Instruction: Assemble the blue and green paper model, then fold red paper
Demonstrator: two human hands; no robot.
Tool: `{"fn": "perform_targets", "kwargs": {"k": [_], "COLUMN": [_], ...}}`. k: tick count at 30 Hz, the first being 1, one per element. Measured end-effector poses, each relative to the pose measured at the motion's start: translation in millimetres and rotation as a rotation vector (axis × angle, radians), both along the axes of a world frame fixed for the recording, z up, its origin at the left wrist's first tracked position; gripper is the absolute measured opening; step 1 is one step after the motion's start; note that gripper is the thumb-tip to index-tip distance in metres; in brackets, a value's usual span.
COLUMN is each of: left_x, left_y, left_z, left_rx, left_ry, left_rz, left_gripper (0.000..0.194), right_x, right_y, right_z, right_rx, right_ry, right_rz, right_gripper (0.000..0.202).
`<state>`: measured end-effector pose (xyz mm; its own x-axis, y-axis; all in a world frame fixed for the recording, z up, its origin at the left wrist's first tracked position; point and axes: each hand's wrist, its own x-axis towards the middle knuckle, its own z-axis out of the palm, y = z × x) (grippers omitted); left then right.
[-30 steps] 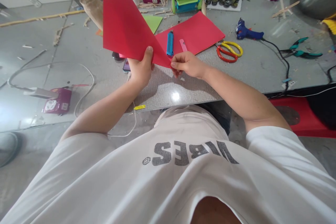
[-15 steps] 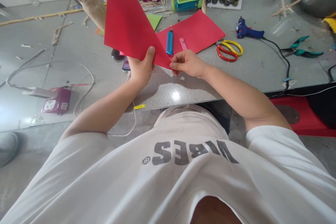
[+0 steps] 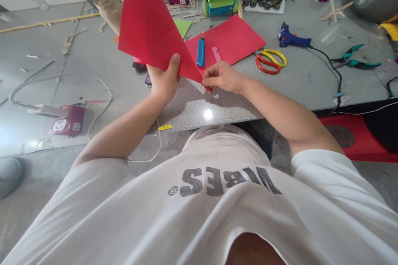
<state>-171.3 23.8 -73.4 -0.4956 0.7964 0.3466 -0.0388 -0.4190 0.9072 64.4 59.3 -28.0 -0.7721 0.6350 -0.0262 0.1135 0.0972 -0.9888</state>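
The left hand [image 3: 163, 78] clamps the raised sheet [image 3: 147, 20] while the right hand [image 3: 222, 78], fingertips closed, pinches its corner [image 3: 198, 78], handling that likely next wants steadiness.

Raised sheet [image 3: 149, 20] — red; glue gun [image 3: 292, 39] blue; scissor handles [image 3: 273, 63] — yellow, orange-red.

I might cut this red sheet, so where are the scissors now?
In the head view, the scissors lie right of centre on the table, beside the flat red paper, nearer you than the blue glue gun.
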Motion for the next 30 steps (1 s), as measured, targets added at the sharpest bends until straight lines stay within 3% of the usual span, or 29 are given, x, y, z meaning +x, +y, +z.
{"fn": "perform_targets", "kwargs": {"k": [8, 17, 20, 25, 30], "left_x": [-2, 1, 3, 11, 14], "left_y": [-7, -7, -5, -7, -12], "left_z": [3.4, 16.3, 14.7, 6.8, 3.4], "left_rx": [0.029, -0.014, 0.025, 0.058, 0.005], "left_ry": [0.048, 0.036, 0.013, 0.047, 0.079], "left_rz": [-0.027, 0.087, 0.122, 0.069, 0.045], "left_gripper": [0.069, 0.075, 0.077, 0.079, 0.077], "right_x": [0, 0, -1, -5, -7], "right_y": [-2, 1, 1, 1, -1], "right_z": [4.7, 2.6, 1.9, -2.0, -4.5], "right_rx": [-0.023, -0.031, -0.032, -0.074, -0.054], "right_ry": [0.031, 0.059, 0.075, 0.104, 0.088], "right_rz": [0.02, 0.083, 0.059, -0.034, 0.021], "right_gripper": [0.033, 0.041, 0.043, 0.039, 0.042]}}
